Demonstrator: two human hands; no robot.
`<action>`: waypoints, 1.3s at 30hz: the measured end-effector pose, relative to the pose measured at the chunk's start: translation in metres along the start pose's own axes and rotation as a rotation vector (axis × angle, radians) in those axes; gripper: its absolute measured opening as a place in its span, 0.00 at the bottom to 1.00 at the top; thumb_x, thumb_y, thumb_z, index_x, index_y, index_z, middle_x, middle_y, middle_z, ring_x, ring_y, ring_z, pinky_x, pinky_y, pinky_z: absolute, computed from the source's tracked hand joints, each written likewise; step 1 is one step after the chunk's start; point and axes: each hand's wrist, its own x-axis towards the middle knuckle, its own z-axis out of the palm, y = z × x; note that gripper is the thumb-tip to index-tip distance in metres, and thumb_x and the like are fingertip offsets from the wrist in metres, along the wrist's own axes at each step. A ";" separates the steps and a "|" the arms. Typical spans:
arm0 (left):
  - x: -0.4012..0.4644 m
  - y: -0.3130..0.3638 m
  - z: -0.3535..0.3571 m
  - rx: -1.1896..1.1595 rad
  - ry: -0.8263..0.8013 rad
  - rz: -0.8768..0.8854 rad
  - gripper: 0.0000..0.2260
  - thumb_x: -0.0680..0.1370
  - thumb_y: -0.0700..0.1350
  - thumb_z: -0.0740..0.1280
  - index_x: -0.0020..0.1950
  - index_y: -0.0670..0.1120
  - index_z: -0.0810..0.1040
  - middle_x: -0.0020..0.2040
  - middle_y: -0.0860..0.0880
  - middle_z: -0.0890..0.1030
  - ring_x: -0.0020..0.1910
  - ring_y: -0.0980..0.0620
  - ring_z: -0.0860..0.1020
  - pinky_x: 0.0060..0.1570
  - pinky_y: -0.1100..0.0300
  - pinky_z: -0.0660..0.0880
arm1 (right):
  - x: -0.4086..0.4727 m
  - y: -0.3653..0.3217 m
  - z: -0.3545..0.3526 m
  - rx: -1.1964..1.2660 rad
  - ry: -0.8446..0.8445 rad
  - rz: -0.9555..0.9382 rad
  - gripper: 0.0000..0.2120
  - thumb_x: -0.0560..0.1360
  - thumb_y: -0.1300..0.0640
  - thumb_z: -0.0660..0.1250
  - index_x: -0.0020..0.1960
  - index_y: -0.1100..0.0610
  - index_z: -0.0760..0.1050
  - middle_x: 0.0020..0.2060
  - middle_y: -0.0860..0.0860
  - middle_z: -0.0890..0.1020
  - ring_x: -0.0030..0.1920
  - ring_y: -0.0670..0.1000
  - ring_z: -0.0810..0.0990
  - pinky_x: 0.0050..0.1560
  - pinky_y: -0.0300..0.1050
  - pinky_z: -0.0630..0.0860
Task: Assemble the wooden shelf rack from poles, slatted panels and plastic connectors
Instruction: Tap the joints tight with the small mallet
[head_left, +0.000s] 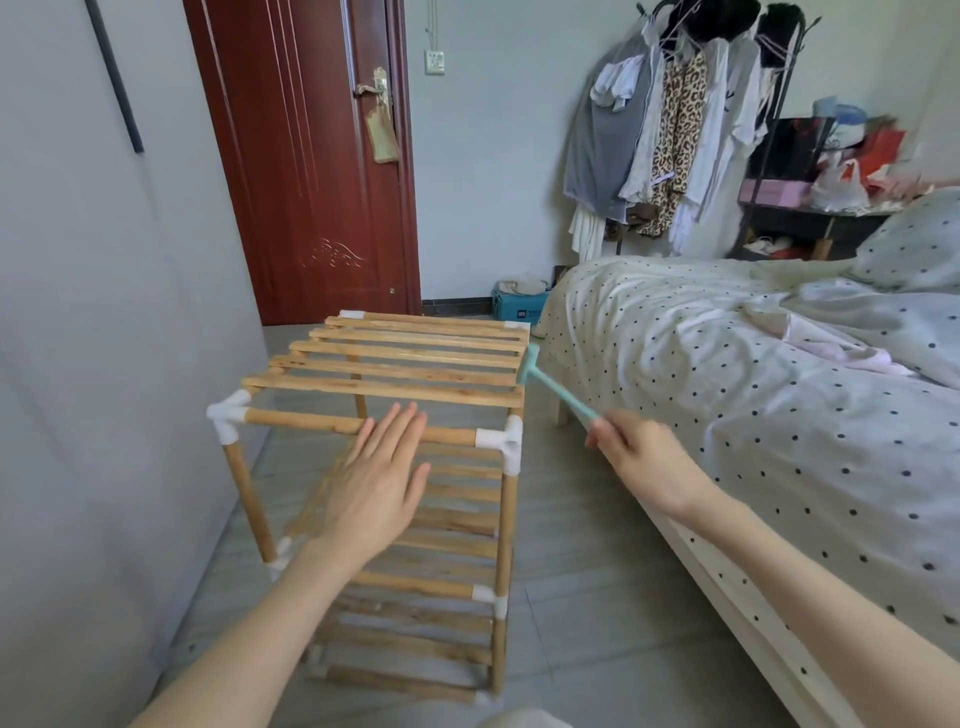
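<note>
**Tapping the top shelf home**

The rack (395, 467) stands on the tiled floor between the grey wall and the bed (727, 364), its top slatted panel (400, 358) already seated and lower shelves visible beneath. It looks light and fairly stiff, thin wooden poles pushed into white plastic corner joints (506, 441), so I'd judge it could wobble or slide on the tiles if struck off-centre. The sensible place to steady it is the front top rail (311, 422) or a corner joint, not the thin slats.

The left hand (379, 483) is spread flat, fingers straight and slightly apart, hovering at the front rail; whether it actually presses on the wood I cannot tell. The right hand (634, 452) is curled tight around the handle of a small pale green mallet (550, 382), whose head sits against the right edge of the top panel, close to the bed.
</note>
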 end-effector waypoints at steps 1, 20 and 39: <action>0.001 -0.001 -0.001 -0.011 -0.009 0.008 0.24 0.82 0.49 0.53 0.77 0.44 0.52 0.77 0.48 0.52 0.76 0.54 0.46 0.73 0.58 0.37 | 0.003 -0.003 -0.008 0.052 0.100 -0.006 0.13 0.81 0.54 0.56 0.42 0.55 0.74 0.25 0.44 0.69 0.25 0.44 0.68 0.26 0.35 0.63; 0.007 0.010 -0.004 -0.054 -0.079 -0.070 0.26 0.81 0.46 0.53 0.78 0.47 0.48 0.78 0.51 0.47 0.76 0.56 0.44 0.70 0.61 0.34 | -0.022 -0.006 -0.017 -0.077 -0.005 0.027 0.14 0.81 0.50 0.51 0.42 0.55 0.67 0.27 0.47 0.70 0.27 0.50 0.70 0.29 0.44 0.64; 0.007 0.009 -0.001 -0.074 -0.063 -0.075 0.27 0.80 0.43 0.53 0.77 0.47 0.48 0.78 0.51 0.47 0.76 0.56 0.43 0.70 0.62 0.33 | -0.014 -0.021 -0.028 0.106 0.332 -0.032 0.14 0.81 0.51 0.51 0.40 0.56 0.65 0.26 0.49 0.70 0.26 0.52 0.69 0.26 0.45 0.64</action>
